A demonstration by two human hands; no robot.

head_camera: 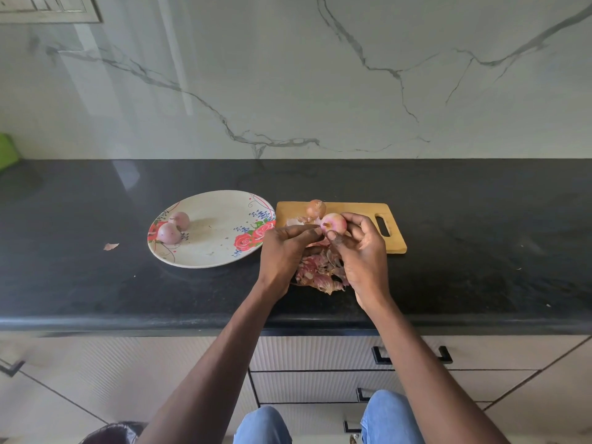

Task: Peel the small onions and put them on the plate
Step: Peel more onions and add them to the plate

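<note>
My right hand (360,251) grips a small pinkish onion (334,223) above the wooden cutting board (358,209). The fingertips of my left hand (285,251) pinch at the onion's left side, where the skin is. Behind it, one unpeeled brown onion (315,208) sits on the board. Two peeled onions (174,227) lie at the left of the floral plate (211,251), which stands left of the board. A heap of pink and brown peels (318,272) lies on the counter between my wrists.
The black stone counter (480,235) runs the full width, backed by a marble wall. One stray peel (111,246) lies left of the plate. A green object (8,150) is at the far left edge. Drawers with black handles (413,355) are below the counter edge.
</note>
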